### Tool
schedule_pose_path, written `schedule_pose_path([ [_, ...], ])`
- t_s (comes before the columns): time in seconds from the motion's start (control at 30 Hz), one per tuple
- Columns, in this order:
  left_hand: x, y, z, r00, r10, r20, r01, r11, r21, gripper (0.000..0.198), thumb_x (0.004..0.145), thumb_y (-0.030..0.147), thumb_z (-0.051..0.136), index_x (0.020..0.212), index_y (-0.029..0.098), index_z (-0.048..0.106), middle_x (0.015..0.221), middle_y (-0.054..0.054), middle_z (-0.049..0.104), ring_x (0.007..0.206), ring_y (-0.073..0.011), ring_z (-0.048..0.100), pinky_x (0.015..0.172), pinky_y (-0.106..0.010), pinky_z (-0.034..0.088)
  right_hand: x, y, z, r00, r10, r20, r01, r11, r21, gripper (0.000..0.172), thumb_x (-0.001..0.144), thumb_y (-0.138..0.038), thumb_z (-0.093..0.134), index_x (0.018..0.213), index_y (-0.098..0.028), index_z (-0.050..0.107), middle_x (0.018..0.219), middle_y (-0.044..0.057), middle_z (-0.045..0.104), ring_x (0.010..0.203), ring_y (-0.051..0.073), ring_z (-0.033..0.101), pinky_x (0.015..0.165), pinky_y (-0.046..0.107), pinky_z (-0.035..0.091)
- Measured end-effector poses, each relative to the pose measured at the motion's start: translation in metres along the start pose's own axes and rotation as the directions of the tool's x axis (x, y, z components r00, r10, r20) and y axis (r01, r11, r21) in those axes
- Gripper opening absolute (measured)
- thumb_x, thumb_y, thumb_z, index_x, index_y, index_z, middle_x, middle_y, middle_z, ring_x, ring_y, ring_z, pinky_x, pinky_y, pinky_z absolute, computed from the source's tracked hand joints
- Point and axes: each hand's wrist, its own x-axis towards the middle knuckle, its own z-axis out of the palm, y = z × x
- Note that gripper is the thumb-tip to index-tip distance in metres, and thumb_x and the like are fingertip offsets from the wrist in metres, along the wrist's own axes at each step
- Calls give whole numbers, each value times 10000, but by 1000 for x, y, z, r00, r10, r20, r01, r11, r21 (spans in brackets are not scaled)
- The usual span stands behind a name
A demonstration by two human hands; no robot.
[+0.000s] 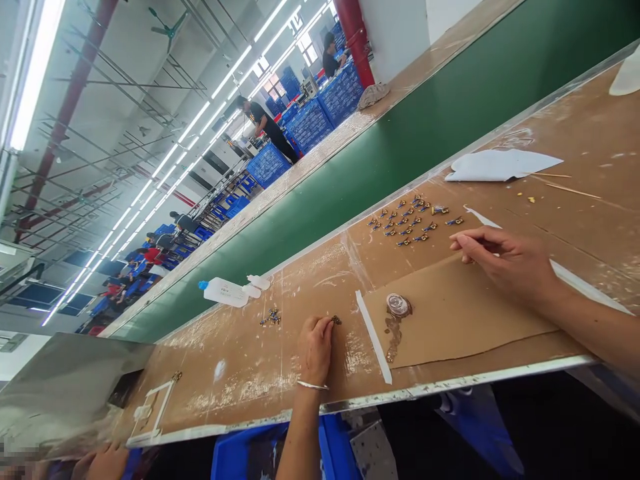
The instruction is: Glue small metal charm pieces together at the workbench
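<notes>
My left hand (315,343), with a bangle on the wrist, pinches a small dark metal piece (337,321) at the tabletop. My right hand (513,263) is closed in a pinch above a cardboard sheet (450,313); what sits between its fingertips is too small to make out. On that sheet rests a round blob of shiny brownish paste (399,305), with a smear below it. Beyond my right hand, several small blue and gold pieces (410,219) lie in loose rows. A small pile of similar pieces (271,317) is left of my left hand.
A white bottle (225,292) with a blue cap lies near the green belt (310,223), beside smaller bottles (257,283). White paper (503,165) and thin sticks (570,187) lie at right. Another person's hand (107,461) shows at lower left. A blue crate (240,453) is below the edge.
</notes>
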Motion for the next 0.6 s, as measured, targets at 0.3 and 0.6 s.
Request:
schedule_pose_path([
  [0.3, -2, 13, -3, 992, -119, 31, 119, 993, 1, 172, 764, 248, 524, 746, 200, 688, 747, -42, 619, 716, -165, 555, 717, -297, 423, 0, -2, 0, 999, -50, 2, 50, 999, 23, 310, 792, -444, 524, 763, -165, 658, 728, 38, 656, 551, 108, 548, 521, 235, 447],
  [0.6, -32, 39, -8, 910, -350, 223, 377, 921, -92, 301, 697, 424, 548, 673, 167, 704, 649, -45, 684, 599, -171, 587, 570, -257, 409, 0, -9, -2, 993, -110, 36, 110, 994, -12, 254, 826, -357, 521, 767, -149, 654, 762, 42, 664, 555, 82, 524, 553, 216, 442],
])
